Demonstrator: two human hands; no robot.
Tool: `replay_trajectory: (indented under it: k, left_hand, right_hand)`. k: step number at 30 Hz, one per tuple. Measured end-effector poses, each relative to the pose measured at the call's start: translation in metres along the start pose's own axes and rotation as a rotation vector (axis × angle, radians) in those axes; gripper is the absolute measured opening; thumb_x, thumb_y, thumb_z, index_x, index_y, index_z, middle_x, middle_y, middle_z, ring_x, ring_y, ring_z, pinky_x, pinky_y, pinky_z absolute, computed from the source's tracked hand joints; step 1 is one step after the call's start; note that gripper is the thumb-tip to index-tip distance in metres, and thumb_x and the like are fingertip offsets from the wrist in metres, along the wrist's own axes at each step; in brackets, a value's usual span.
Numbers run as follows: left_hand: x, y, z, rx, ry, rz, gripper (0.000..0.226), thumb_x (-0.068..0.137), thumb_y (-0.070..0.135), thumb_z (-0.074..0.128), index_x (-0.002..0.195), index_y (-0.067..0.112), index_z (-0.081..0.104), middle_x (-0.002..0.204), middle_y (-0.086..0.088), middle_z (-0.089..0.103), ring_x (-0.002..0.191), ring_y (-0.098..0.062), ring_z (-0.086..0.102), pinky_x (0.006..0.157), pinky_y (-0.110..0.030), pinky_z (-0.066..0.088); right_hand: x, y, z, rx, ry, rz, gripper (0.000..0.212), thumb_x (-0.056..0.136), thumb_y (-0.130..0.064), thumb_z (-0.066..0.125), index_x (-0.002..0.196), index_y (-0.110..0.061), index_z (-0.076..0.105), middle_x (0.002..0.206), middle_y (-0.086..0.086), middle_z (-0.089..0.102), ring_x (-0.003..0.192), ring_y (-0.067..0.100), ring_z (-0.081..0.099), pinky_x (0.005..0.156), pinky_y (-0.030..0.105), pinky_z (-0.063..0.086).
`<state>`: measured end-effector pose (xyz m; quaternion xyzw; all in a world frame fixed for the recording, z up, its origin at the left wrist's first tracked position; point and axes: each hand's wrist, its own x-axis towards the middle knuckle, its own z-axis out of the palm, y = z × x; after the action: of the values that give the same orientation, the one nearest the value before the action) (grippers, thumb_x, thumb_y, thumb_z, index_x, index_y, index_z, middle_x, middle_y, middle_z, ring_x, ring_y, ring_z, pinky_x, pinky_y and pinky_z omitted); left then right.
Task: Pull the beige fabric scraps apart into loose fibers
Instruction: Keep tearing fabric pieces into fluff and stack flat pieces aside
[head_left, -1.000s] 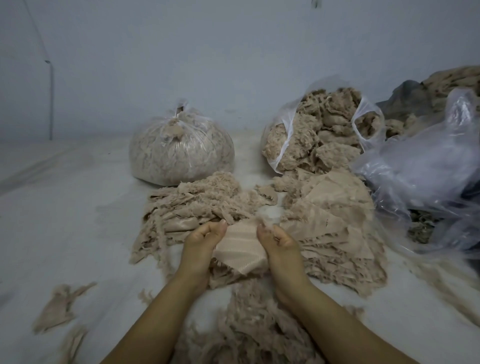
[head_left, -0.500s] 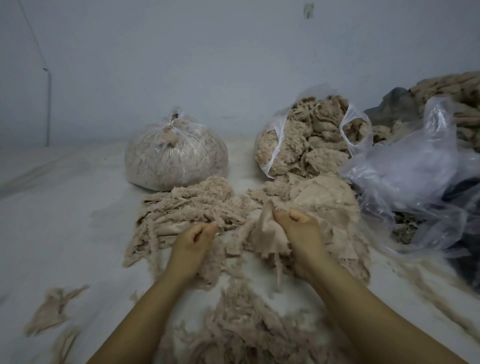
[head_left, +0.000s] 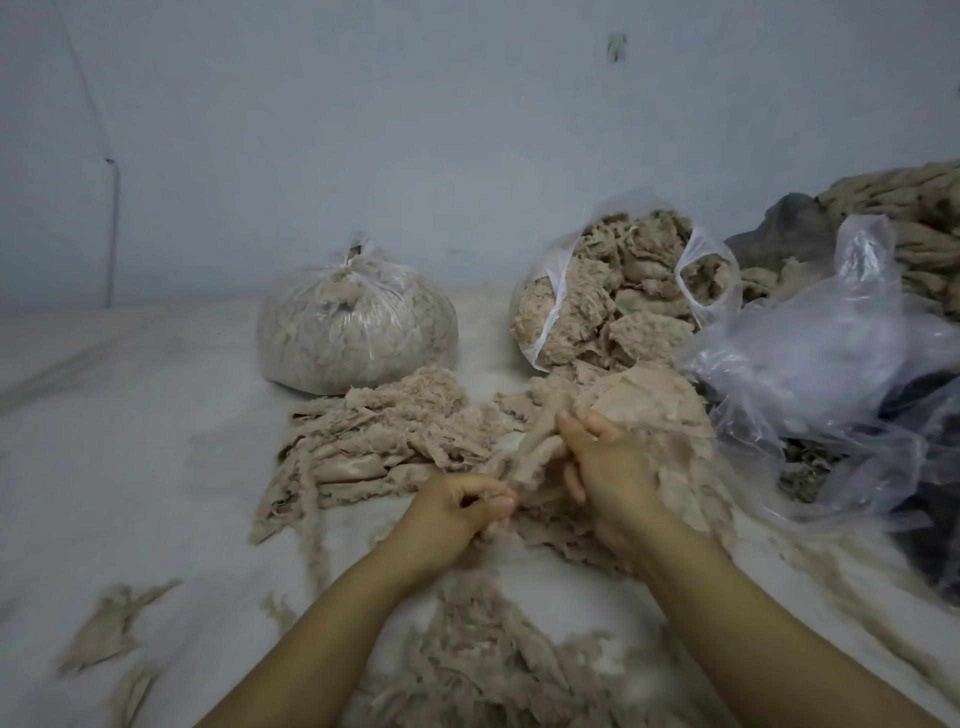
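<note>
Since a moment ago my left hand (head_left: 457, 512) came close under my right hand (head_left: 597, 457); both now pinch one beige scrap (head_left: 535, 457) stretched between them, just before the pile (head_left: 670, 426). I should pull slowly, with small grips, so fibers separate.

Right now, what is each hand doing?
Left hand: closed, pinching the beige scrap.
Right hand: closed, gripping the same scrap.

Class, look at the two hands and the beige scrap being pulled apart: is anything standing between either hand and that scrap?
Nothing visible does. The left hand and the right hand both already grip the beige scrap directly.
</note>
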<state>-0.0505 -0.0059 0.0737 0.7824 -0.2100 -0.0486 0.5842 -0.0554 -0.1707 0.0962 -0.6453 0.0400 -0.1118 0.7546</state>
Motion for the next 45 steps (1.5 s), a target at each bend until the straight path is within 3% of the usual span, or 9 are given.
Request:
replay_trajectory:
  k: [6,9,13,16,25,28,32,38,45]
  left_hand:
    - [-0.009,-0.006,-0.038,0.385,-0.367,-0.013,0.007,0.073,0.031,0.080,0.077,0.033,0.074,0.085,0.019,0.067,0.073,0.002,0.061,0.066,-0.011,0.045]
    - [0.003,-0.015,-0.040,0.458,-0.068,-0.003,0.003,0.081,0.033,0.073,0.083,0.035,0.071,0.080,0.019,0.066,0.074,0.002,0.060,0.072,-0.019,0.047]
    - [0.026,-0.031,-0.024,0.589,0.142,-0.261,0.054,0.085,0.039,0.067,0.132,0.017,0.051,0.105,0.003,0.061,0.097,-0.014,0.057,0.081,-0.025,0.042]
    - [0.034,-0.034,-0.018,0.531,0.253,-0.211,0.043,0.086,0.019,0.065,0.127,0.013,0.054,0.084,0.005,0.059,0.085,-0.013,0.058,0.076,-0.026,0.047]
    - [0.014,-0.009,-0.044,-0.802,0.279,-0.215,0.021,0.086,-0.014,0.042,0.085,0.002,0.057,0.078,-0.017,0.060,0.070,-0.023,0.059,0.058,-0.031,0.057]
    - [0.007,-0.019,-0.041,-0.854,0.220,-0.199,0.024,0.082,-0.015,0.042,0.095,-0.003,0.058,0.091,-0.022,0.062,0.081,-0.029,0.062,0.065,-0.032,0.059]
    - [0.003,-0.030,-0.038,-0.827,0.130,-0.124,0.038,0.069,-0.008,0.060,0.107,-0.003,0.061,0.097,-0.017,0.070,0.088,-0.024,0.068,0.075,-0.030,0.058]
    - [0.006,-0.031,-0.016,-0.587,0.264,-0.065,0.023,0.070,0.013,0.069,0.091,0.005,0.070,0.088,-0.020,0.071,0.079,-0.027,0.067,0.074,-0.032,0.057]
    - [-0.002,-0.028,-0.015,-0.394,0.163,0.000,0.044,0.075,0.033,0.076,0.110,0.016,0.057,0.103,-0.001,0.069,0.093,-0.011,0.067,0.074,-0.019,0.052]
  right_hand:
    - [0.022,-0.015,-0.054,-0.549,0.255,-0.068,0.023,0.097,-0.031,0.053,0.081,-0.015,0.058,0.062,0.000,0.061,0.051,0.019,0.055,0.056,0.033,0.048]
    - [0.017,-0.016,-0.060,-0.819,0.406,-0.250,0.021,0.094,-0.034,0.055,0.110,-0.021,0.051,0.073,-0.003,0.057,0.071,0.019,0.059,0.067,0.035,0.048]
    - [0.000,0.001,-0.030,-0.910,0.122,-0.377,0.006,0.092,-0.020,0.057,0.093,-0.026,0.058,0.087,-0.002,0.058,0.075,0.007,0.051,0.065,0.022,0.037]
    - [-0.012,0.019,-0.011,-0.853,-0.090,-0.374,0.009,0.093,-0.016,0.057,0.092,-0.023,0.062,0.087,-0.005,0.059,0.077,0.008,0.053,0.067,0.011,0.038]
    - [-0.016,0.046,0.027,-0.681,-0.167,-0.325,0.046,0.088,-0.025,0.067,0.129,-0.028,0.048,0.114,-0.006,0.047,0.074,0.005,0.056,0.078,0.023,0.047]
    - [-0.015,0.051,0.034,-0.545,-0.132,-0.375,0.006,0.092,-0.014,0.059,0.092,-0.017,0.065,0.088,-0.006,0.061,0.076,0.010,0.057,0.075,0.027,0.047]
    - [-0.013,0.056,0.034,-0.113,-0.188,-0.078,0.016,0.099,-0.009,0.045,0.084,-0.011,0.052,0.055,-0.003,0.057,0.048,0.011,0.051,0.048,0.021,0.042]
    - [-0.015,0.064,0.029,-0.232,-0.301,-0.148,0.028,0.081,-0.030,0.074,0.104,-0.020,0.061,0.088,-0.004,0.070,0.077,0.014,0.066,0.069,0.024,0.054]
    - [-0.018,0.063,0.033,-0.024,-0.342,-0.079,0.010,0.096,-0.020,0.054,0.096,-0.018,0.065,0.059,0.000,0.060,0.048,0.015,0.053,0.048,0.028,0.044]
